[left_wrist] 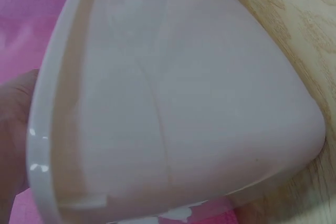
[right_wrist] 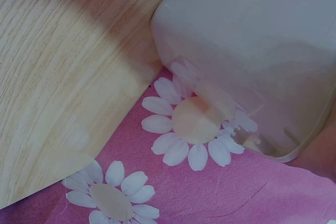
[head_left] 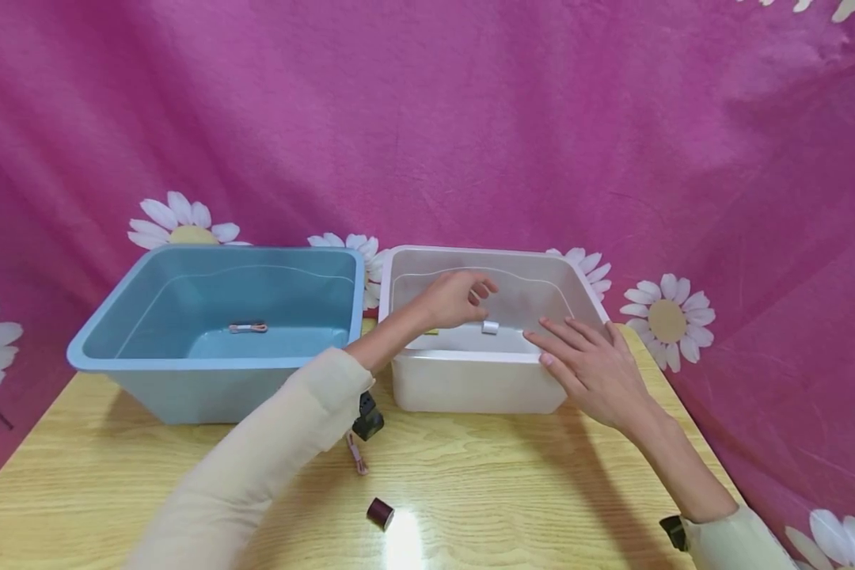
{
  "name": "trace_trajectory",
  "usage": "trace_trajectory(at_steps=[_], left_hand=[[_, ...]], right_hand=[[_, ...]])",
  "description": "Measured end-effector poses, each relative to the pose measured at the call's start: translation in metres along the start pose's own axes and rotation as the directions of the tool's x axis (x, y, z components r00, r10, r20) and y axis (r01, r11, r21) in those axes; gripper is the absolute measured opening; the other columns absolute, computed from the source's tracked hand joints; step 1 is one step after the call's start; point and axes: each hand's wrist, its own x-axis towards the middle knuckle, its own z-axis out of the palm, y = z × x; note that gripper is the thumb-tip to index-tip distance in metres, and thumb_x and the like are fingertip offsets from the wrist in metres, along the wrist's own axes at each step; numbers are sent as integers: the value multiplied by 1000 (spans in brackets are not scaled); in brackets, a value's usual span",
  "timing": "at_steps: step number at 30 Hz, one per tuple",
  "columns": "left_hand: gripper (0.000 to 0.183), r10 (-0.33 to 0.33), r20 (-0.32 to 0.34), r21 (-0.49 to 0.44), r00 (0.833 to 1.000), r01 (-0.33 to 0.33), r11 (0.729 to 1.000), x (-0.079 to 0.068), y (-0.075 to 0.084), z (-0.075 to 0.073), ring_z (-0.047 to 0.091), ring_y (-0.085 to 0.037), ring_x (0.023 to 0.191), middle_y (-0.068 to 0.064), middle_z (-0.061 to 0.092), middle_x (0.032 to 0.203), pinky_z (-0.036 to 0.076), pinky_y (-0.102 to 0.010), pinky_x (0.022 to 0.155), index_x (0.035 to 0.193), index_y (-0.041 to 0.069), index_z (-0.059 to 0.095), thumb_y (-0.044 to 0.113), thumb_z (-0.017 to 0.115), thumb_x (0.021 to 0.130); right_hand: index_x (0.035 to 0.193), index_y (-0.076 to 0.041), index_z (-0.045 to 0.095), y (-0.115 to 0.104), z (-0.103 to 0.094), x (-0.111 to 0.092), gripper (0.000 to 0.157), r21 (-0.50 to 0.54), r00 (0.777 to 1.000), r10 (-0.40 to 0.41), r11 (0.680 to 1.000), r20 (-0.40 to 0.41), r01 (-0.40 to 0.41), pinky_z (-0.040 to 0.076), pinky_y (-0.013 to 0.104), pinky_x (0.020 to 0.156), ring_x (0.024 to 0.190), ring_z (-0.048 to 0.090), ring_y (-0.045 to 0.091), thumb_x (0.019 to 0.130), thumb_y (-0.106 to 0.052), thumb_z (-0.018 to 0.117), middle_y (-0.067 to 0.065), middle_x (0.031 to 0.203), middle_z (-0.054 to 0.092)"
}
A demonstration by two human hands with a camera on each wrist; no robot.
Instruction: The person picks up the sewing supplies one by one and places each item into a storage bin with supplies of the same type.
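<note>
My left hand (head_left: pixel 456 299) hangs over the white bin (head_left: pixel 470 384), its fingers loosely bent and nothing visible in them. Below its fingertips a small white cylinder (head_left: pixel 490 327) lies on the bin floor. A bit of something yellow (head_left: pixel 432 332) shows there too, mostly hidden by the left forearm. My right hand (head_left: pixel 598 372) is at the bin's front right corner, fingers spread and fairly straight over the rim. In the left wrist view the left hand (left_wrist: pixel 16 124) shows past the bin's rim; the right wrist view catches only a sliver of the right hand (right_wrist: pixel 320 150).
Left of the white bin stands a blue bin (head_left: pixel 214 364) with a tied cord bundle (head_left: pixel 248 328) inside. On the wooden table (head_left: pixel 484 483) lie another cord bundle (head_left: pixel 357 454) and a dark maroon thread spool (head_left: pixel 381 514). A pink flowered cloth (head_left: pixel 427 119) hangs behind.
</note>
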Motion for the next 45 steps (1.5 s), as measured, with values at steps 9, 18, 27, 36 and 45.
trace_trajectory(at_steps=[9,18,27,36,45], left_hand=[[38,45,-9,-38,999,-46,998,-16,12,-7,65,-21,108,-10,67,120,51,-27,90,127,7,64,10,73,90],[36,200,-33,-95,979,-202,975,-41,23,-13,65,-22,107,-9,66,122,52,-27,89,124,3,64,4,73,89],[33,241,-15,-113,971,-241,964,-65,27,-14,66,-18,104,-7,67,120,51,-24,88,122,5,64,5,71,90],[33,269,-10,-186,963,-266,946,-89,31,-13,66,-17,102,-8,68,117,52,-24,87,120,3,66,2,73,88],[39,236,61,-186,970,-222,957,-112,32,-7,65,-24,108,-11,67,120,52,-25,89,124,4,64,2,75,88]], right_hand=[[142,-29,58,1,2,-1,40,-8,1000,-5,1000,-6,5,22,72,103,133,44,40,103,-36,51,2,147,51],[142,-30,58,1,2,-1,40,-5,1000,0,1000,-5,0,22,72,104,134,43,40,103,-36,51,2,147,52],[142,-31,58,1,1,-1,40,-7,1000,4,1000,-6,-4,22,73,103,133,44,40,103,-37,51,3,147,52],[143,-32,57,1,2,-1,40,-9,1000,4,1000,5,-4,22,73,103,133,43,40,104,-37,50,2,148,51],[141,-29,59,1,2,0,40,-9,1000,-7,1000,-22,7,22,72,104,132,45,40,102,-37,52,2,147,52]])
